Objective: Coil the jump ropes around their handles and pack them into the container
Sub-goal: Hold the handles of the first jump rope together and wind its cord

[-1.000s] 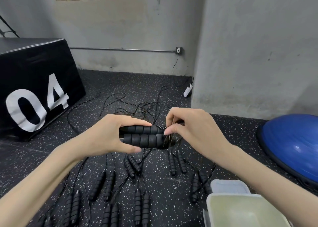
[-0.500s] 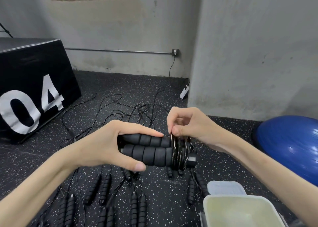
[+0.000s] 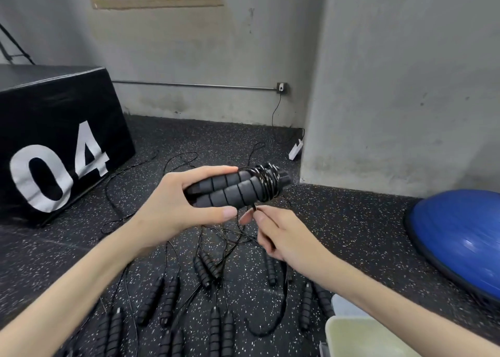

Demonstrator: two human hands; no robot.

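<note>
The left hand (image 3: 173,210) is gripping a pair of black ribbed foam jump-rope handles (image 3: 230,189), side by side and tilted up to the right, above the speckled black rubber floor (image 3: 338,221). Thin black glossy cord (image 3: 266,181) is sitting coiled in tight loops around their far end. The right hand (image 3: 281,232), just below, is pinching the cord's loose tail. The pale plastic container (image 3: 359,337) is sitting at lower right, with more handle pairs (image 3: 219,329) lying on the floor.
</note>
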